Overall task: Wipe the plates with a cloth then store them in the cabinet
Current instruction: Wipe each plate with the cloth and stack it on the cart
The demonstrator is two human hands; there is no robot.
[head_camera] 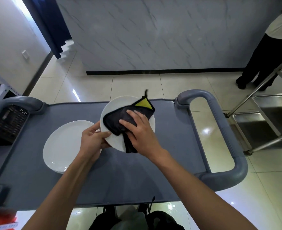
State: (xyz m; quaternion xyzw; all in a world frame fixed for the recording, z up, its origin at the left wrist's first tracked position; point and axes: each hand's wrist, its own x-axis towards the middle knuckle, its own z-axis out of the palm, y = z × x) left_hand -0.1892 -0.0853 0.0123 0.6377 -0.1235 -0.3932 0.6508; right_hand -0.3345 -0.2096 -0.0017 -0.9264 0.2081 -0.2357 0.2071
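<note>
A white plate (118,105) is tilted up above the grey cart top (170,146). My left hand (92,138) grips its near left rim, thumb on the face. A black cloth with a yellow corner (115,120) lies on the plate's face. My right hand (142,130) presses on the cloth with fingers spread flat; part of the cloth hangs below the rim under that hand. A second white plate (62,146) lies flat on the cart to the left.
Grey handles (220,130) frame the cart's right and left ends. A black basket (9,123) sits at the left. A steel shelf trolley (269,113) stands to the right, with a person's legs (259,63) behind it. A marble-look counter wall (153,39) lies ahead.
</note>
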